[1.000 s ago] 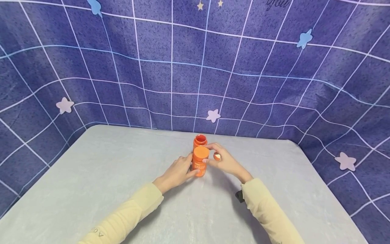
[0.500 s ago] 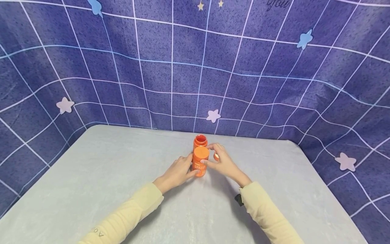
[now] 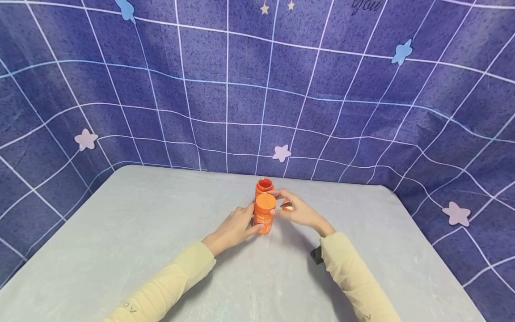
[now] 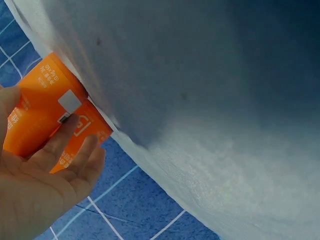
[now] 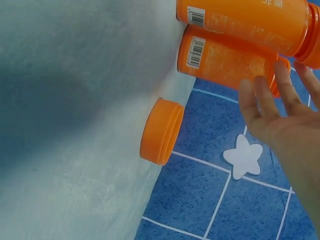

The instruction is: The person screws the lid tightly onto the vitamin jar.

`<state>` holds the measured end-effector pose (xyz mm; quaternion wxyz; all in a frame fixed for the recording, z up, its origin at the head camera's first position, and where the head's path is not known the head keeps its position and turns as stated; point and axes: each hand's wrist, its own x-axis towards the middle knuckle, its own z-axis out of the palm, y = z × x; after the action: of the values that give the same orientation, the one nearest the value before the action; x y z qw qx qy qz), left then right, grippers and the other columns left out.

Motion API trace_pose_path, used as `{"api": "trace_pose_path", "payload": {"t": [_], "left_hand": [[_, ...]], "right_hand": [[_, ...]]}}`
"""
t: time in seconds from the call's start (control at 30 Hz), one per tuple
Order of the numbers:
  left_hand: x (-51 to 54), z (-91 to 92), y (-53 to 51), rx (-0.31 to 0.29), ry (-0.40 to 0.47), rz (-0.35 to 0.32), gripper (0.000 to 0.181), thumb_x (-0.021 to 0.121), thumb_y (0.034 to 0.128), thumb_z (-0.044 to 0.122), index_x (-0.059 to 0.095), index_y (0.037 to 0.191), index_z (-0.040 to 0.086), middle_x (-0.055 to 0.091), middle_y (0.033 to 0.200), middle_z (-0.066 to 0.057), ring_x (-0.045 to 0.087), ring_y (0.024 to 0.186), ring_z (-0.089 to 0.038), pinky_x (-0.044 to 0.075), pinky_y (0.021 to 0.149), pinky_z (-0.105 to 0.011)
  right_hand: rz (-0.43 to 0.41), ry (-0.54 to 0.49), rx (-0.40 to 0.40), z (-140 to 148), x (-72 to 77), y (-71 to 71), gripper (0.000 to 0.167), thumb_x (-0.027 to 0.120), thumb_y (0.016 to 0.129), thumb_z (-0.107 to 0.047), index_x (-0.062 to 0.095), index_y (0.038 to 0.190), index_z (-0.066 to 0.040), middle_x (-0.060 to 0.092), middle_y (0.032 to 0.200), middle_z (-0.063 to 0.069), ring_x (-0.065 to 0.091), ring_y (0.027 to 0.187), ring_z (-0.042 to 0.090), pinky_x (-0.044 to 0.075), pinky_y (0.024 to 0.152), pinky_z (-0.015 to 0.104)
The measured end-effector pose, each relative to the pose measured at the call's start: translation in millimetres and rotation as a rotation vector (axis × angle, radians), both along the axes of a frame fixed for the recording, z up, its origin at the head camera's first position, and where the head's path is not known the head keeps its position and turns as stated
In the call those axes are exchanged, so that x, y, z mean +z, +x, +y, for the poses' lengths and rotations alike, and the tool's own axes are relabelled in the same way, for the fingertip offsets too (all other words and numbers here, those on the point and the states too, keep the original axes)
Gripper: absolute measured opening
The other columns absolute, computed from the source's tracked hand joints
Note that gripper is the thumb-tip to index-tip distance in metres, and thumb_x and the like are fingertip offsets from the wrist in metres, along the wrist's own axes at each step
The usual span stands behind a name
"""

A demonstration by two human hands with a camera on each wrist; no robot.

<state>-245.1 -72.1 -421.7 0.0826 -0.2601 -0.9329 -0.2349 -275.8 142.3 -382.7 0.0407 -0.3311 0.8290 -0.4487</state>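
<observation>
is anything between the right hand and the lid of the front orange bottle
Nothing visible: the right hand is right at the lid. The open bottle stands close behind the front bottle and might crowd the hand; the loose cap sits beyond the hand on the table, out of the way.

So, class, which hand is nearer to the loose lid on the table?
The right hand, close to the loose lid, right of the front bottle. The left hand is farther, gripping the bottle from its left.
</observation>
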Motion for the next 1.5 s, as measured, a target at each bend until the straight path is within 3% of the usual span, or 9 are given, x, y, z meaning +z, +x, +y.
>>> {"api": "trace_pose_path", "payload": {"t": [0.27, 0.5, 0.73, 0.87, 1.07, 1.2, 1.5], "left_hand": [[0.8, 0.1, 0.5, 0.002, 0.005, -0.014, 0.061, 0.063, 0.0842, 0.038, 0.04, 0.131, 0.007, 0.063, 0.114, -0.009, 0.057, 0.095, -0.026, 0.043, 0.086, -0.042], [1.4, 0.1, 0.7, -0.012, 0.004, 0.006, 0.059, 0.064, 0.0839, 0.036, 0.041, 0.128, 0.005, 0.064, 0.109, -0.009, 0.058, 0.092, -0.026, 0.044, 0.084, -0.042], [1.2, 0.6, 0.9, -0.014, 0.02, 0.017, 0.056, 0.064, 0.0838, 0.035, 0.042, 0.127, 0.006, 0.064, 0.104, -0.007, 0.058, 0.091, -0.026, 0.044, 0.083, -0.043], [1.1, 0.7, 1.2, -0.01, 0.016, 0.016, 0.055, 0.064, 0.0839, 0.035, 0.043, 0.126, 0.006, 0.064, 0.103, -0.006, 0.057, 0.09, -0.026, 0.044, 0.082, -0.043], [1.5, 0.5, 1.4, -0.016, 0.009, 0.018, 0.056, 0.063, 0.0841, 0.034, 0.042, 0.126, 0.005, 0.065, 0.104, -0.008, 0.058, 0.09, -0.026, 0.045, 0.082, -0.043], [1.9, 0.5, 1.6, -0.011, 0.002, 0.009, 0.057, 0.063, 0.0844, 0.036, 0.042, 0.127, 0.005, 0.064, 0.105, -0.009, 0.057, 0.092, -0.026, 0.044, 0.083, -0.043], [2.1, 0.4, 1.7, -0.008, 0.009, -0.004, 0.059, 0.063, 0.0842, 0.036, 0.041, 0.129, 0.004, 0.064, 0.109, -0.009, 0.057, 0.093, -0.026, 0.044, 0.085, -0.043]], "right_hand": [[-0.007, 0.021, 0.034, -2.8, 26.1, 18.8, 0.051, 0.06, 0.084, -0.003, 0.043, 0.131, 0.004, 0.049, 0.127, 0.021, 0.046, 0.114, 0.036, 0.037, 0.093, 0.056], [0.012, -0.018, 0.025, -5.0, 23.9, 20.4, 0.046, 0.062, 0.083, -0.004, 0.048, 0.126, 0.003, 0.05, 0.126, 0.019, 0.047, 0.112, 0.032, 0.038, 0.091, 0.057], [0.065, -0.067, -0.091, -11.9, 19.0, 27.8, 0.044, 0.068, 0.079, -0.006, 0.051, 0.118, 0.005, 0.055, 0.118, 0.02, 0.05, 0.108, 0.032, 0.04, 0.088, 0.056], [0.053, -0.077, -0.148, -17.2, 19.3, 33.4, 0.043, 0.07, 0.078, -0.007, 0.05, 0.115, 0.005, 0.055, 0.116, 0.02, 0.049, 0.104, 0.032, 0.04, 0.087, 0.056], [0.065, -0.065, -0.186, -20.1, 18.8, 35.8, 0.042, 0.071, 0.077, -0.008, 0.051, 0.112, 0.005, 0.055, 0.113, 0.02, 0.049, 0.1, 0.029, 0.042, 0.084, 0.047], [0.061, -0.061, -0.171, -19.3, 19.1, 35.2, 0.043, 0.07, 0.078, -0.008, 0.05, 0.113, 0.005, 0.054, 0.114, 0.021, 0.048, 0.101, 0.032, 0.042, 0.085, 0.052], [-0.022, -0.044, -0.024, -9.8, 21.4, 24.5, 0.053, 0.067, 0.08, -0.006, 0.044, 0.127, 0.004, 0.052, 0.124, 0.02, 0.047, 0.11, 0.036, 0.038, 0.091, 0.057]]}}
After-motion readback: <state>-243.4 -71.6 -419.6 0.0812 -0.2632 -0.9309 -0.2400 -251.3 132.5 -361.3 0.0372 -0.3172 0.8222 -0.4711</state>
